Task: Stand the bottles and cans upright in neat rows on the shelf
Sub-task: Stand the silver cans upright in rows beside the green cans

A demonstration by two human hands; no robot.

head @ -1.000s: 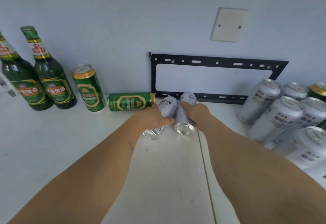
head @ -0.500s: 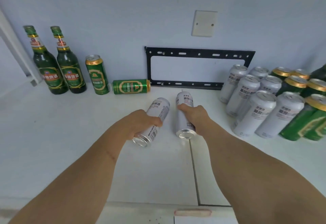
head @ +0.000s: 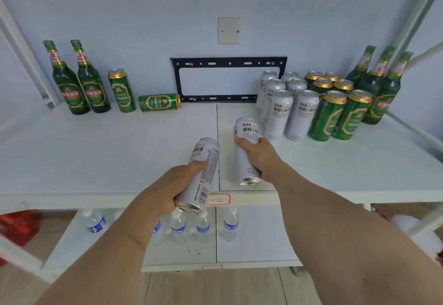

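Silver cans fill both hands: the left hand (head: pixel 167 189) is wrapped round one can (head: pixel 203 172), tilted with its base toward the camera and hanging over the front edge of the shelf (head: pixel 107 151), and the right hand (head: pixel 257 154) is clenched round a second can (head: pixel 247 151), held over the shelf just in front of the upright silver row (head: pixel 285 103). Neither can stands on the shelf yet.

Risks, as I judge them: the left can sits beyond the shelf edge, so a slack grip would drop it to the floor or onto the water bottles (head: pixel 191 228) below. The right can is very near the standing cans; setting it down at an angle or nudging sideways could topple a neighbour and, with the green cans (head: pixel 340 112) packed close, knock several over. Smooth metal may also slip if both are set down at once. One green can (head: pixel 159 102) lies on its side at the back beside the bracket (head: pixel 227 79) and could roll if bumped.
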